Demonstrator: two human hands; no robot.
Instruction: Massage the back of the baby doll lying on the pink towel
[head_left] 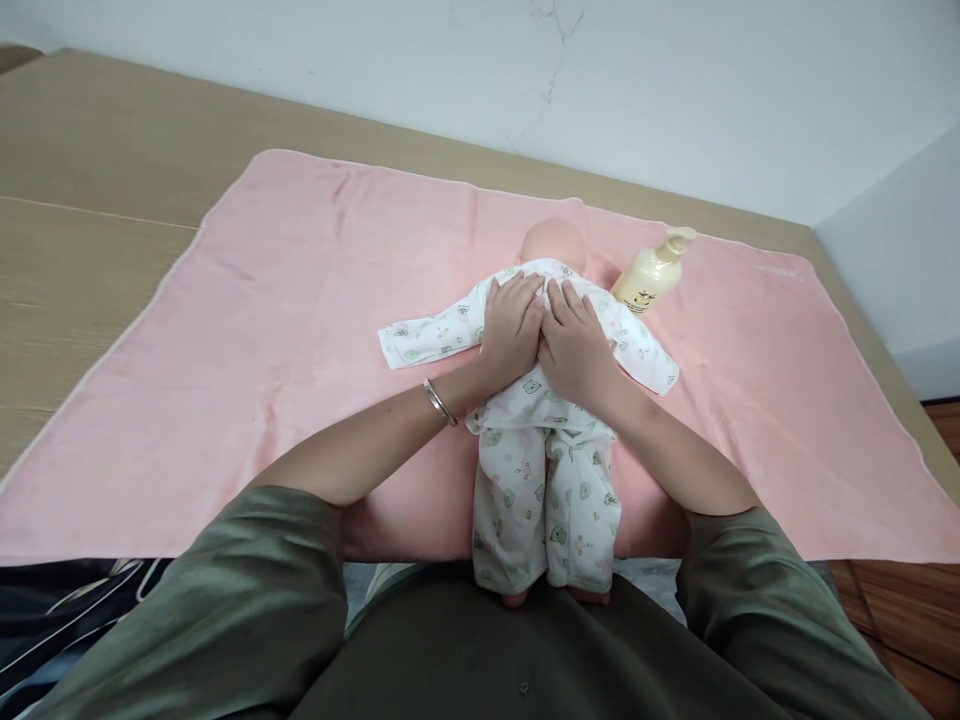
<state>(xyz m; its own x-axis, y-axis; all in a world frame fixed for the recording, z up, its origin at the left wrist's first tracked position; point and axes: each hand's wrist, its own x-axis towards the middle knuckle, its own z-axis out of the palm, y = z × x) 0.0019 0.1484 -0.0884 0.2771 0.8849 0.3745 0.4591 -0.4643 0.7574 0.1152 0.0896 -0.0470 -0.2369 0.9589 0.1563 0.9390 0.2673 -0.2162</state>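
A baby doll (pixel 514 475) in white printed pyjamas lies on a pink blanket (pixel 360 270), its bald head (pixel 553 243) away from me and its feet at the front edge. It seems to lie face down, as no face shows. My left hand (pixel 514 325) rests flat on the left half of the doll's upper back, fingers stretched out. Beside it, thumbs close together, my right hand (pixel 576 345) lies flat on the right half. The sleeves spread out to both sides. A cream pump bottle (pixel 649 275) is just past the doll's right sleeve.
The blanket covers much of a wooden table (pixel 135 130), whose bare boards show at the left and back. A pale wall (pixel 390 70) stands behind it. Dark items (pixel 67 620) with thin white cords are below the table at the lower left.
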